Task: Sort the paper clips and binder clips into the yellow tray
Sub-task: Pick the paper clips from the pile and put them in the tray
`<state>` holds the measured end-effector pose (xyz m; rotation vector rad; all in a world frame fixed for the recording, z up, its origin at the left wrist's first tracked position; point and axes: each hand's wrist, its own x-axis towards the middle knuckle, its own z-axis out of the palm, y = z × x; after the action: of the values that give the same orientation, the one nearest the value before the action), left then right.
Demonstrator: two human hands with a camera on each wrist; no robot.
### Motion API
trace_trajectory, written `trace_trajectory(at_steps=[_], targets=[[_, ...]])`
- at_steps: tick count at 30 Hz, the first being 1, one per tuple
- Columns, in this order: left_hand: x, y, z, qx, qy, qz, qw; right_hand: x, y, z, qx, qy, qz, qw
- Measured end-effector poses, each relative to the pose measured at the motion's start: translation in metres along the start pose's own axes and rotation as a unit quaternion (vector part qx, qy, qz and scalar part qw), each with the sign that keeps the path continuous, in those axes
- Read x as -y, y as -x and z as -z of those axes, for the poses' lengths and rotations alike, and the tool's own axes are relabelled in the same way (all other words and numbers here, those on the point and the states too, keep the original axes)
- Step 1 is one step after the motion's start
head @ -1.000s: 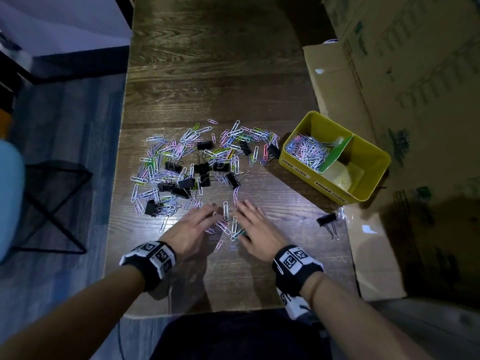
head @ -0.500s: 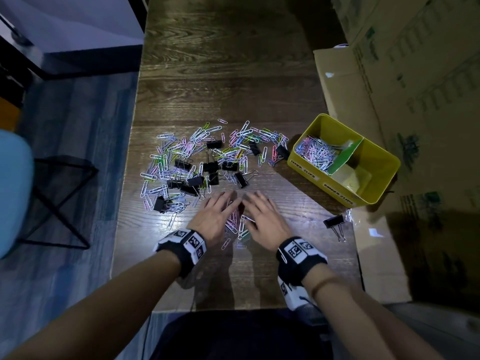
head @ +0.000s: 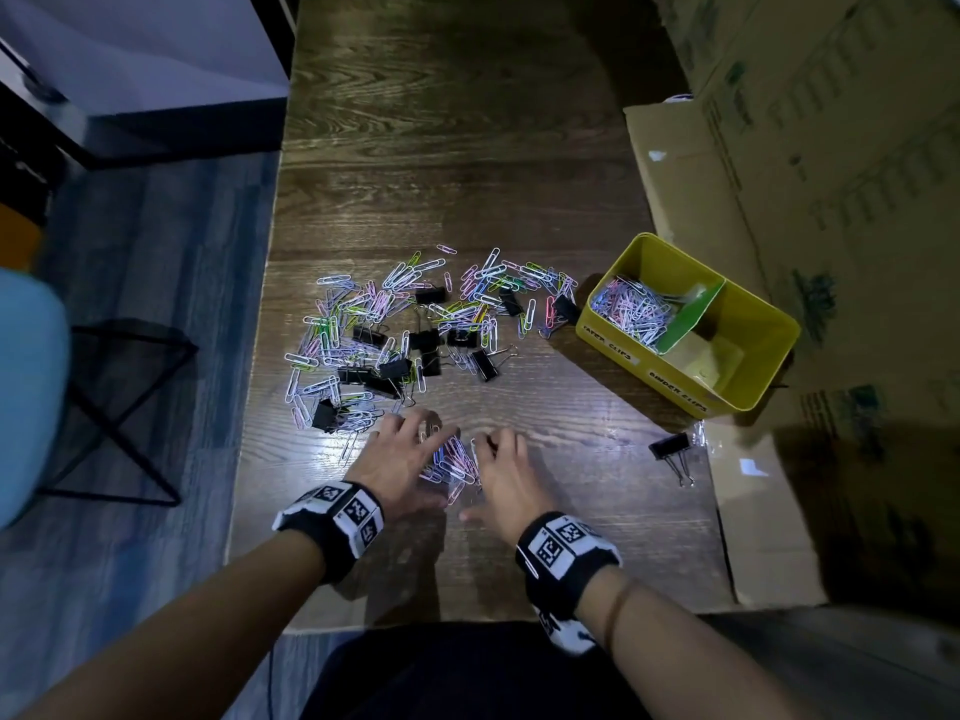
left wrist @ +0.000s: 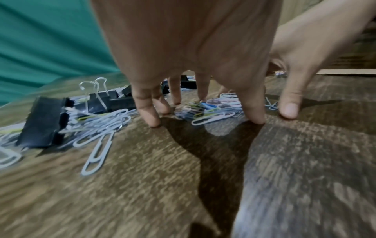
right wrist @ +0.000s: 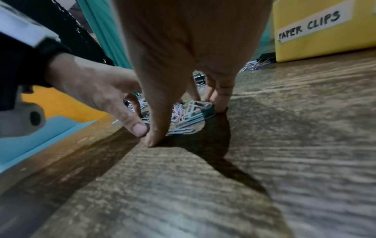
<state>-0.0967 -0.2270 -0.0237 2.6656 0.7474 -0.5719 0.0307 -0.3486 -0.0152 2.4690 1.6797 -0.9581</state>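
Dark wood-grain table (head: 467,148) is carrying a wide scatter of coloured paper clips (head: 363,324) mixed with black binder clips (head: 423,339), lying just left of the yellow tray (head: 753,366). Inside the tray, its left compartment, labelled "PAPER CLIPS", is holding a heap of clips (head: 631,309), and a green divider (head: 693,314) is leaning across the middle. One binder clip (head: 670,445) is lying apart, just in front of the tray beside cardboard boxes (head: 805,148). Well in front-left of the tray, the left hand (head: 402,462) and right hand (head: 501,472) are cupping a small pile of paper clips (head: 453,459) between them, each grip narrow, curled fingertips (left wrist: 253,118) pressing the table and closing in around the pile.
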Motion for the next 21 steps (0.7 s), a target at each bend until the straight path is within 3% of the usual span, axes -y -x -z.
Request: trace_trajectory(at_steps=[10,17,21], targets=[[-0.018,-0.001,-0.003,0.027,0.121,-0.016,0.992,-0.002,-0.006,-0.002,0.03,-0.045,0.078,0.996],[-0.013,0.003,0.0,-0.019,0.177,-0.028,0.984,-0.005,-0.013,0.003,0.031,-0.099,-0.001,0.995],[-0.009,0.002,-0.004,-0.069,0.204,-0.02,0.976,-0.014,-0.019,0.006,0.035,-0.184,-0.015,0.982]])
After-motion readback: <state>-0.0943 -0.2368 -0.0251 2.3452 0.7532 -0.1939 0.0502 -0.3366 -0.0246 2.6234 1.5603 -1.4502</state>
